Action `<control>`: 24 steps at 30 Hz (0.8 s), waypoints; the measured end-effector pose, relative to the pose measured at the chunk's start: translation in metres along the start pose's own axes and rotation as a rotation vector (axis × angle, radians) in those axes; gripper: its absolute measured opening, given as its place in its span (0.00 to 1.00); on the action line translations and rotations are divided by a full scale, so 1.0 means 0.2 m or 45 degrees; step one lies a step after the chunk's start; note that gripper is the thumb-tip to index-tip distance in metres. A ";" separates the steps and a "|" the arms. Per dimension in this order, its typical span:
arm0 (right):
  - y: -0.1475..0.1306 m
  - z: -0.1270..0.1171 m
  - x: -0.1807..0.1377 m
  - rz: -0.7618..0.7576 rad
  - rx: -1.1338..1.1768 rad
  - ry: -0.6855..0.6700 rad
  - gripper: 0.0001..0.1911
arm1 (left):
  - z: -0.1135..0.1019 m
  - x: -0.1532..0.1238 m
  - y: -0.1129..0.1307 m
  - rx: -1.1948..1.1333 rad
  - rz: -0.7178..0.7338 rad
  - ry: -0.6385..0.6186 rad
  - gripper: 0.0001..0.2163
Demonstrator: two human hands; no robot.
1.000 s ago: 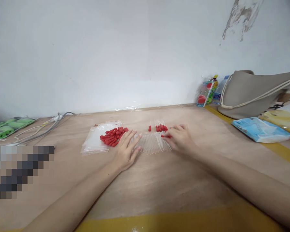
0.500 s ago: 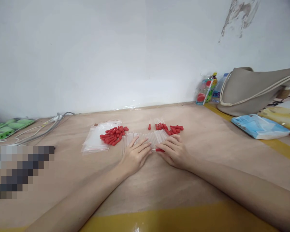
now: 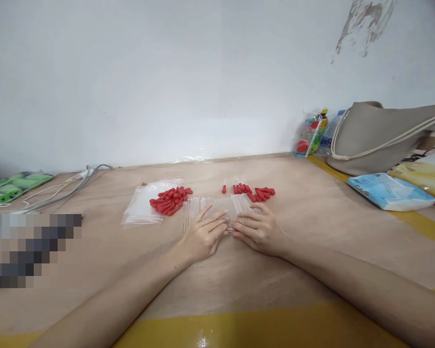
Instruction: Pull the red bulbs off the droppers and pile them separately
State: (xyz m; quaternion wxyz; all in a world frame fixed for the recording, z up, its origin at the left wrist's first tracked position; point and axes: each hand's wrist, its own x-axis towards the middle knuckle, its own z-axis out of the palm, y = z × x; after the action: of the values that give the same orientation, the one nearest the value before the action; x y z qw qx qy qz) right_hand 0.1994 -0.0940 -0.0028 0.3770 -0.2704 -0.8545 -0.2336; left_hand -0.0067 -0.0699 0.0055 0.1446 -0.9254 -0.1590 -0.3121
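A row of thin clear plastic tubes (image 3: pixel 221 205) lies on the brown tabletop. My left hand (image 3: pixel 203 234) rests on the near edge of the row, fingers stretched and pointing right. My right hand (image 3: pixel 256 229) faces it, fingers extended onto the same edge, fingertips almost touching the left ones. A pile of red rubber caps (image 3: pixel 169 199) lies left of the tubes, partly on clear plastic bags (image 3: pixel 143 209). A second group of red caps (image 3: pixel 255 192) lies beyond my right hand. The red cap seen earlier under my right fingers is hidden now.
A grey bag (image 3: pixel 380 137) with cord handles, drink bottles (image 3: pixel 311 133) and a blue tissue pack (image 3: pixel 389 192) stand at the right. Grey cables (image 3: pixel 63 188) and green packets (image 3: pixel 10 186) lie at the left. Yellow tape (image 3: pixel 261 328) runs along the near edge.
Both hands drew back from the far side of the tube row to its near edge and came together. The right hand's red cap is no longer visible.
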 end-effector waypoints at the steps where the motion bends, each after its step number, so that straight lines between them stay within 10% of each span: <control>1: 0.00 0.00 0.00 -0.005 -0.003 0.005 0.05 | 0.00 0.00 0.00 -0.012 -0.002 -0.003 0.07; 12: 0.05 -0.05 -0.05 -0.115 -0.042 0.074 0.08 | -0.03 -0.04 -0.02 -0.035 -0.019 0.049 0.07; 24: 0.30 -0.03 -0.08 0.675 0.165 0.257 0.12 | 0.00 -0.09 -0.19 0.166 -0.484 0.144 0.18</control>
State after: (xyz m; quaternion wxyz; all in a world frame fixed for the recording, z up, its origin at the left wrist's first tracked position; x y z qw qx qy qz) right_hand 0.2504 -0.0584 0.0005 0.5245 -0.4352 -0.7252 -0.0977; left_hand -0.0342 -0.0389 0.0005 0.1513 -0.8485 -0.3423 -0.3743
